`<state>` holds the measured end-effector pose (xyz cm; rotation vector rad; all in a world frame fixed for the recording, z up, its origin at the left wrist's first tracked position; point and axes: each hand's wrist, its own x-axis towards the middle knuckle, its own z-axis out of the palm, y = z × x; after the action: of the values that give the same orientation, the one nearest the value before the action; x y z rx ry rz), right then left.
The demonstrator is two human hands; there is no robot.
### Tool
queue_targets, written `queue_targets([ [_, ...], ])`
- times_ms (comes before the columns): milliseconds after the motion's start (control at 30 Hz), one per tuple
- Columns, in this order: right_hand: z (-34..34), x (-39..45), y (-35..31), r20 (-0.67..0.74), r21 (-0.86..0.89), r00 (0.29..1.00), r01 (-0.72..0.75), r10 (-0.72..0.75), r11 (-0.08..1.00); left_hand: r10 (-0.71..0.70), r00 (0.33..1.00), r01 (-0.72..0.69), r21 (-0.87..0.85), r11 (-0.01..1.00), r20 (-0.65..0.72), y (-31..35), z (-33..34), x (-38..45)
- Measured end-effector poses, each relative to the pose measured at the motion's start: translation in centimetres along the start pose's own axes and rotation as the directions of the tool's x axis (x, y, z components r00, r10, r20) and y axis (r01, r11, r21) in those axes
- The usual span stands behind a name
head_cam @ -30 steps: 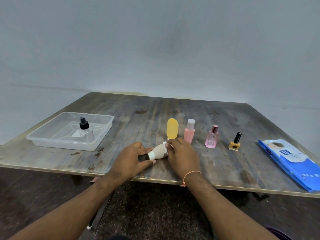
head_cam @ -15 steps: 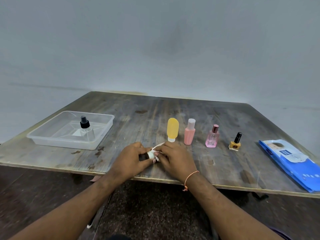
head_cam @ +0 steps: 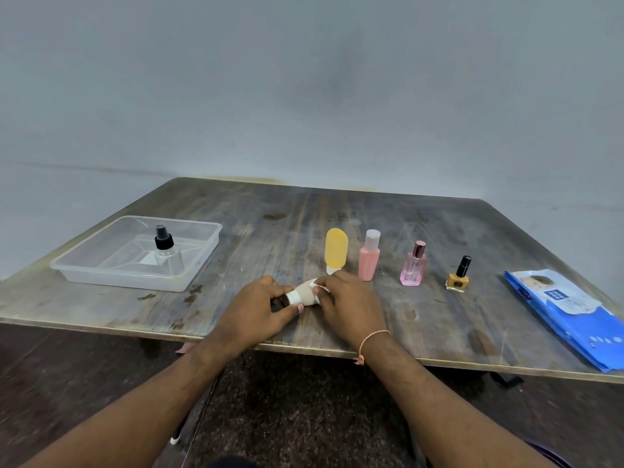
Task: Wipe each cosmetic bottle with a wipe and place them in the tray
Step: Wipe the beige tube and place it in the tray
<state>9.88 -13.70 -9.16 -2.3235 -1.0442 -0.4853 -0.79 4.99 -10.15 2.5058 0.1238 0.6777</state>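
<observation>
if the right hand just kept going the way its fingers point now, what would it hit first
Likely the left hand: the right hand points leftward along the beige bottle both hold, though depth is hard to judge.

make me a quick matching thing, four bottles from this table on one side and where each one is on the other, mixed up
Things:
1. spray bottle
2. beige bottle
3. nail polish
4. yellow tube

Places:
A. standing nearest the blue wipes pack
B. held in both hands
C. standing in the clear tray
D. standing beside the pink bottle, just beyond the right hand

Pairs: 1-C, 2-B, 3-A, 4-D
</observation>
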Motion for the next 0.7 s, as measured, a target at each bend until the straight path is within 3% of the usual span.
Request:
queue_targets([
  [167,0.3,-0.4,-0.1,0.030,0.072,0.984,0.173,-0.175,0.982,0.003,1.000,-0.003,0.012,1.000,-0.001,0.2,0.0,-0.1],
  [267,0.1,-0.6,-0.2,0.028,0.076,0.980,0.194,-0.197,0.978,0.002,1.000,-0.002,0.021,1.000,0.001,0.3,-0.1,-0.1],
  [367,-0.2,-0.8,-0.5,0.017,0.016,0.990,0.140,-0.141,0.990,0.005,1.000,-0.006,0.041,0.999,0.004,0.3,0.0,-0.1],
  [600,-0.7,-0.4,-0.1,0.007,-0.069,0.986,-0.168,0.168,0.983,0.005,1.000,-0.006,0.075,0.997,0.006,0.3,0.1,-0.1],
  [700,-0.6,-0.3,0.0,0.005,-0.079,0.978,-0.209,0.210,0.975,0.012,1.000,-0.013,0.088,0.996,0.006,0.0,0.2,0.0],
])
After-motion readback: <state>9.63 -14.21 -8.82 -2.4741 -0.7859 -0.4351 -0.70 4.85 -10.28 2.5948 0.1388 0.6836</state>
